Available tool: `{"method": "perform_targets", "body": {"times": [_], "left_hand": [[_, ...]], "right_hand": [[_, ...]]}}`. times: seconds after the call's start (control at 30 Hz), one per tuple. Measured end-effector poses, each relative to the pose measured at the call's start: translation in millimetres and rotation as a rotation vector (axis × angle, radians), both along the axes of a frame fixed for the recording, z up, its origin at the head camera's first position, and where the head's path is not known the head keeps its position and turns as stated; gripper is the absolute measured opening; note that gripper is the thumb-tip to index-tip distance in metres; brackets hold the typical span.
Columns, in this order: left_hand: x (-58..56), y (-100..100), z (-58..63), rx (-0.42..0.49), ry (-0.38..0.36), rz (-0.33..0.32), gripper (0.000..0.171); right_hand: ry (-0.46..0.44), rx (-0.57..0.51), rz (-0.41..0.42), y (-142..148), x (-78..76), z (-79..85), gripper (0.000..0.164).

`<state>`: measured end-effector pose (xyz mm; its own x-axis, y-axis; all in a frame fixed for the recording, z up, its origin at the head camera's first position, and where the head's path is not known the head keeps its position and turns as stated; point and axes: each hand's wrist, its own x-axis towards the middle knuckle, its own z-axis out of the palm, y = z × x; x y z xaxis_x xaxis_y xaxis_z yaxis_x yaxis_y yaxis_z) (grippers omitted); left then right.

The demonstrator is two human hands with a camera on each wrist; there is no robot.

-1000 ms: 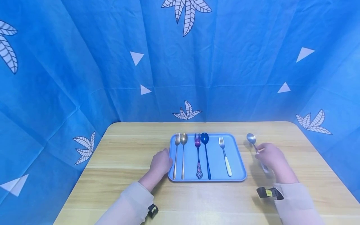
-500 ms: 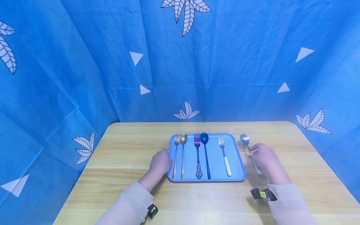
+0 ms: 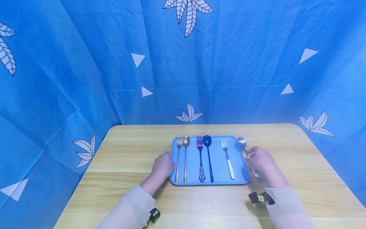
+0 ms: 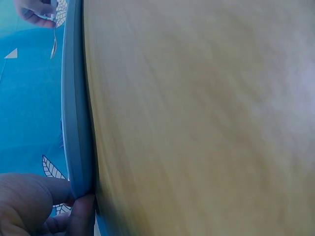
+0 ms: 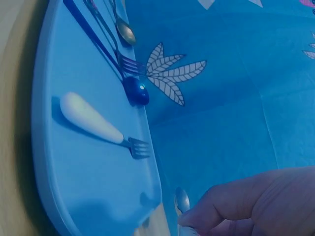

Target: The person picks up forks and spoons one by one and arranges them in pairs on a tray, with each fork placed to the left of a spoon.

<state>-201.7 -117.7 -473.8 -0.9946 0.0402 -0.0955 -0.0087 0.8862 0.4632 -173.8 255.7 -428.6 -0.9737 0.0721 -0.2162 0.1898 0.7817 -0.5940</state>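
My left hand (image 3: 163, 166) grips the left edge of a blue tray (image 3: 219, 173); the left wrist view shows thumb and finger pinching its rim (image 4: 78, 108). On the tray lie a gold fork (image 3: 178, 159), a gold spoon (image 3: 185, 159), a purple fork (image 3: 200, 146) with an ornate handle, a dark blue spoon (image 3: 209, 156) and a white-handled fork (image 3: 228, 160). Over the tray's right edge, my right hand (image 3: 261, 162) pinches a silver spoon (image 3: 241, 142) by its pale handle, bowl pointing away. Part of that handle is hidden by the fingers.
The tray stands on a light wooden table (image 3: 125, 152). Behind and beside the table hangs a blue cloth (image 3: 183, 70) with white leaves and triangles. Bare tray surface shows around the white-handled fork.
My right hand has moved left with the silver spoon, from the table beside the tray to the tray's right edge. The left hand keeps its place on the rim.
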Motion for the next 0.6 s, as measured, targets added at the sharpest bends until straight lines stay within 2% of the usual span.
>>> {"method": "perform_targets", "body": {"times": [0.6], "left_hand": [[1.2, -0.1, -0.5, -0.008, 0.014, -0.007, 0.012]], "right_hand": [[-0.007, -0.013, 0.003, -19.3, -5.3, -7.3, 0.039]]}}
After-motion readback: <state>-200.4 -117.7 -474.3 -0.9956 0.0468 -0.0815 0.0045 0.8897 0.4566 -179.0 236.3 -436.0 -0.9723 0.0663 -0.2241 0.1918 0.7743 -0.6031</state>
